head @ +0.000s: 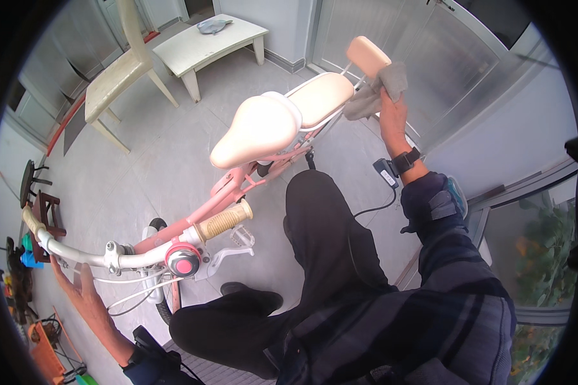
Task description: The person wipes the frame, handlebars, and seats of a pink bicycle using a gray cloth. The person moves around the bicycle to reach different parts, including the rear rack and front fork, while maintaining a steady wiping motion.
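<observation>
A pink bicycle (207, 211) stands across the view, with a cream saddle (260, 130), a padded rear seat (325, 98) and a small backrest (367, 55). My right hand (392, 113) grips a grey cloth (366, 103) beside the rear rack and backrest. At the lower left my left hand (79, 286) is near the white handlebar (82, 255), its fingers apart and its fingertips at or just under the bar; contact is unclear. A bell (183, 260) with a pink button sits next to the cream grip (226, 219).
A cream chair (118, 82) and a low white table (212, 43) stand beyond the bicycle. Metal doors (404, 38) are behind the rear seat. Dark stools (48, 216) and an orange item (45, 353) lie left. A window (530, 250) is at the right.
</observation>
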`<state>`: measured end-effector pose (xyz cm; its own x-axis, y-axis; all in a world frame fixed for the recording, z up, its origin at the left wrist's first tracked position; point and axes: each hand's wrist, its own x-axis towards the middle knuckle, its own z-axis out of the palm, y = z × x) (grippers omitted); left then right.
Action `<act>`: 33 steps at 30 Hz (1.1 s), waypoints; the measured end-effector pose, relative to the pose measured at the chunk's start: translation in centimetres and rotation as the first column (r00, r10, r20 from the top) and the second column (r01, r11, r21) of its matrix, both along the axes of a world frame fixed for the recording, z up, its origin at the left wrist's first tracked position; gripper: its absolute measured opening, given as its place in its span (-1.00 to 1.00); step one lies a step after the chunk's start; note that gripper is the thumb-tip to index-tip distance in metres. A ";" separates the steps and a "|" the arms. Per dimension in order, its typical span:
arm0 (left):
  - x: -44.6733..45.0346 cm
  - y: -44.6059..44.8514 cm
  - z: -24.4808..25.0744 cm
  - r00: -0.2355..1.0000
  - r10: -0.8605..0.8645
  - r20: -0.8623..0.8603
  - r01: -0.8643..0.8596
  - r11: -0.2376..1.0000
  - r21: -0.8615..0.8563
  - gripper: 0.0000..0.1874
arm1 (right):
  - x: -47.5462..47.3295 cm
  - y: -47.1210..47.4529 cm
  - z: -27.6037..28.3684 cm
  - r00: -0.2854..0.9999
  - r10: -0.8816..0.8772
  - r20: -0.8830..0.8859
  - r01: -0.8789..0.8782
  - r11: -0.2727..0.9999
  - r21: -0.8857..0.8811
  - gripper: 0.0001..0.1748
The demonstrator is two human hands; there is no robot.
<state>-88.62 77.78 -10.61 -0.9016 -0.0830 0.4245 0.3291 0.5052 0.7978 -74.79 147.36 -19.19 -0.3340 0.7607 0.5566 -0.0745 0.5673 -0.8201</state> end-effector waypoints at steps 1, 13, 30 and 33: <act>-0.1 0.1 -0.2 1.000 -0.006 -0.024 0.005 0.999 -0.041 -0.18 | -0.2 0.8 1.5 0.997 -0.010 -0.073 0.016 0.996 0.083 -0.54; 0.5 0.9 -0.6 0.999 -0.005 -0.039 0.002 0.998 -0.063 -0.17 | -10.6 15.4 9.5 0.632 0.249 0.734 -0.455 0.886 0.092 -0.42; 0.4 1.7 -0.5 0.987 0.050 -0.151 -0.076 0.982 -0.175 -0.18 | -10.4 26.4 -2.5 0.897 -0.302 0.321 0.201 0.929 0.312 -0.17; 2.5 2.7 0.7 0.984 0.154 -0.084 -0.165 0.975 -0.148 -0.29 | -9.9 28.3 -1.2 0.771 -0.265 0.580 0.129 0.956 0.265 -0.22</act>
